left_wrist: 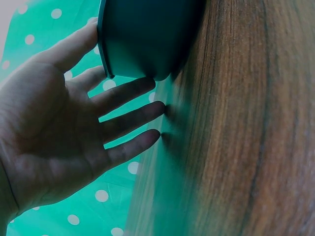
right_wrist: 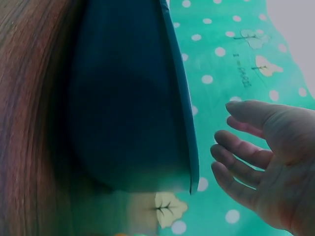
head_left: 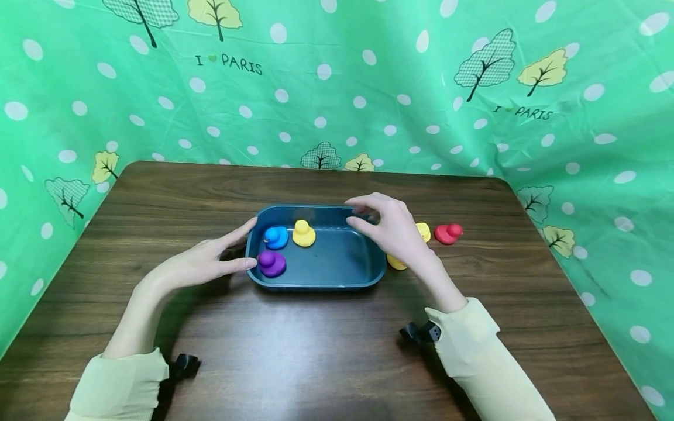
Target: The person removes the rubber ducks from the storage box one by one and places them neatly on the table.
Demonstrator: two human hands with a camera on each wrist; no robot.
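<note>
A dark blue rectangular tray [head_left: 337, 257] lies on the table with a blue rubber duck [head_left: 277, 237], a yellow rubber duck [head_left: 303, 234] and a purple rubber duck [head_left: 272, 264] in its left half. My left hand [head_left: 202, 263] is at the tray's left end, thumb and forefinger touching the rim. In the left wrist view its fingers spread beside the tray wall [left_wrist: 147, 39]. My right hand [head_left: 392, 225] hovers over the tray's right end, fingers slightly bent and apart from the thumb. Nothing is in that hand [right_wrist: 280, 167] in the right wrist view.
Right of the tray lie a red rubber duck [head_left: 448, 234] and two yellow ones [head_left: 423, 232], partly hidden by my right hand and wrist. The brown wooden table [head_left: 295, 351] meets a green dotted cloth [head_left: 337, 88] at the back and sides.
</note>
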